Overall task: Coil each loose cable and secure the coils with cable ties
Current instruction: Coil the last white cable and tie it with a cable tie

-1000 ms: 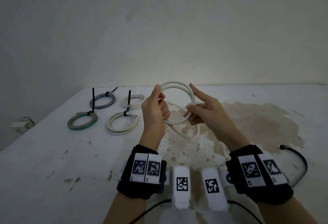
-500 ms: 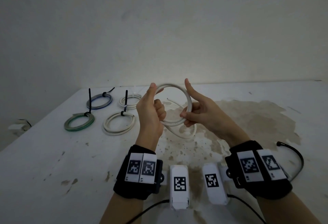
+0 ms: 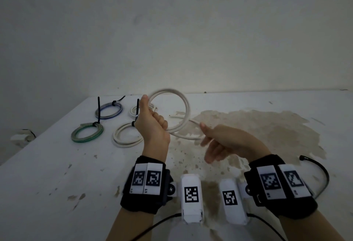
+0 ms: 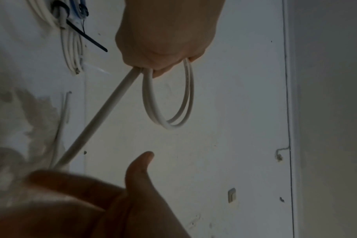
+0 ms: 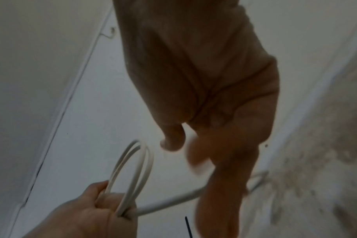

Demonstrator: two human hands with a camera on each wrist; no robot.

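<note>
My left hand (image 3: 152, 124) grips a white cable (image 3: 188, 107) that is wound into two loops, and holds the ring upright above the table (image 3: 47, 164). In the left wrist view the loops (image 4: 185, 96) hang from that fist (image 4: 163, 40). The cable's loose tail (image 3: 183, 136) runs right and down to my right hand (image 3: 219, 141). That hand's fingers are stretched out and blurred, with the tail lying across them and no clear grip. The right wrist view shows the straight fingers (image 5: 214, 161) in front of the tail (image 5: 169, 201) and the coil (image 5: 132, 161).
Several tied coils lie at the back left: green (image 3: 87, 132), blue (image 3: 108, 110), a large white one (image 3: 127, 137) and a small white one (image 3: 133, 110). A black cable tie (image 3: 321, 172) lies by my right wrist. A brown stain (image 3: 257, 130) covers the table's right side; a wall stands behind.
My right hand has let go of the coil and moved down and to the right along the tail. The left hand has lifted the coil a little.
</note>
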